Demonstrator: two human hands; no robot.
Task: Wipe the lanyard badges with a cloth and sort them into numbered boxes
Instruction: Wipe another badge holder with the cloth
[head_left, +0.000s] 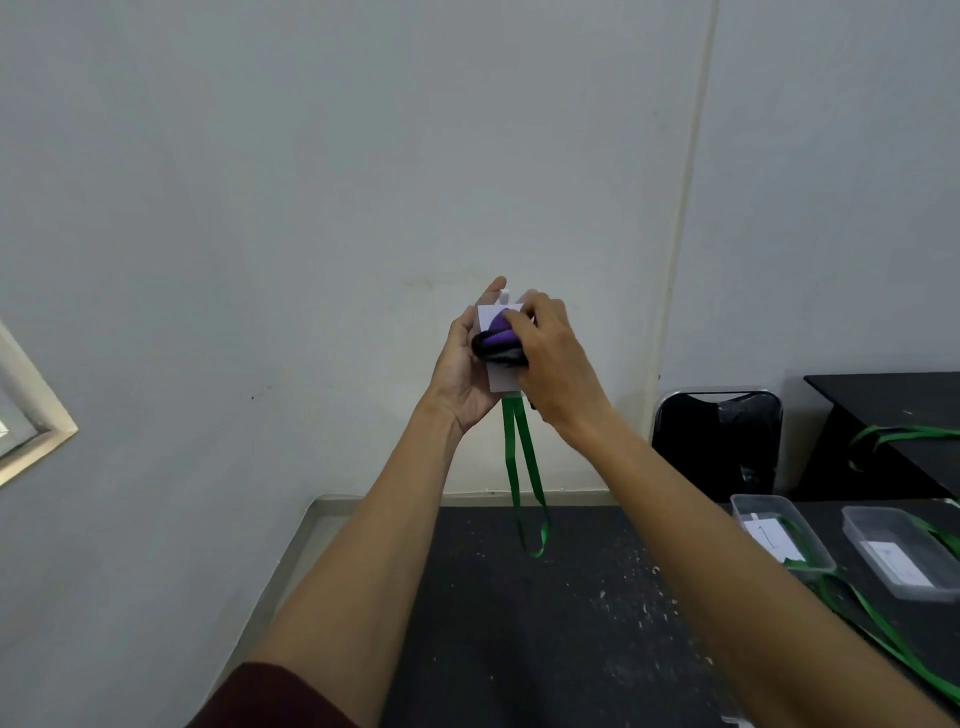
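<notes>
Wipe step. Badge (500, 383) held up in air before the wall, well above table (519, 623). My L hand (462, 371) cups it from behind, fingers curled round its edge. My R hand (556, 364) pinches the purple/black cloth (496, 340), bunched against card face. Judgement: brace card w/ L so it doesn't flex, then sweep whole face incl. corners. Green lanyard (524, 467) hangs free, so keep it out of cloth. Boxes (748, 506) off to R.

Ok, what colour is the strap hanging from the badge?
Green; the strap hangs below the badge, seen best in the head view.
</notes>
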